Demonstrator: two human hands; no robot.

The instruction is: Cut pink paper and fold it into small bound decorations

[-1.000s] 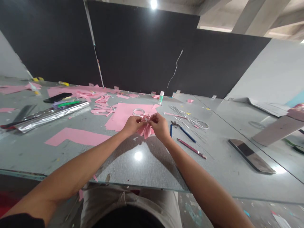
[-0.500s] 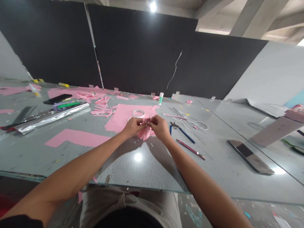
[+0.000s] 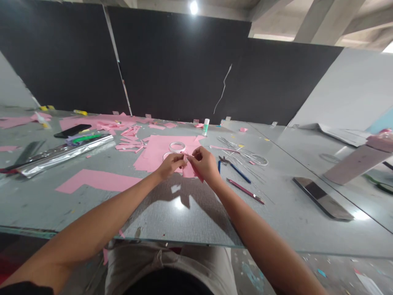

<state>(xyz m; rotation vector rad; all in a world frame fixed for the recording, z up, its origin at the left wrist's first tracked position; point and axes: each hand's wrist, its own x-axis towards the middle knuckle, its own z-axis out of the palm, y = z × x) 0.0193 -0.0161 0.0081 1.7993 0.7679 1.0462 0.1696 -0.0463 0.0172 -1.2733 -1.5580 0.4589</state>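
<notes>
Pink folded paper hangs between my two hands, just above the table. My left hand pinches its left side with fingers closed. On the right side, my right hand grips the paper between thumb and fingers. Two white tape rolls are beside my left hand: one roll lies on pink sheets, the other is partly hidden by my fingers. A glue stick stands upright behind my right hand.
Pliers, a maroon pen-like tool and white wires lie to the right, with a phone and pink bottle farther off. A foil roll, black phone and pink scraps lie left.
The pink paper between my hands has turned and shows a different shape, with its right part angled down beneath my right hand. The view has shifted slightly.
</notes>
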